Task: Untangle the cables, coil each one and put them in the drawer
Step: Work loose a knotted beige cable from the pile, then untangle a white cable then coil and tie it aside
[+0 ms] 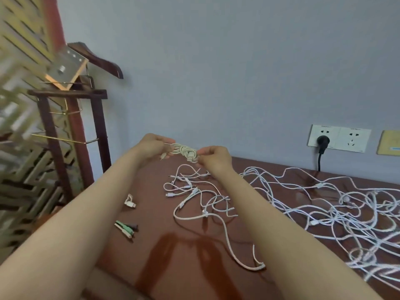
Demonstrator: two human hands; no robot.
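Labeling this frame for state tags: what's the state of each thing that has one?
Coiled cable: bundled, held above the table
Left hand: pinches coil's left end
Right hand: pinches its right end
White cables: tangled, on the table
Black plug: in wall socket

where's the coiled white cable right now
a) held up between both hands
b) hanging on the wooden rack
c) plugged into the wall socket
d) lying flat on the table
a: the coiled cable is up off the table, with the left hand pinching one end and the right hand pinching the other.
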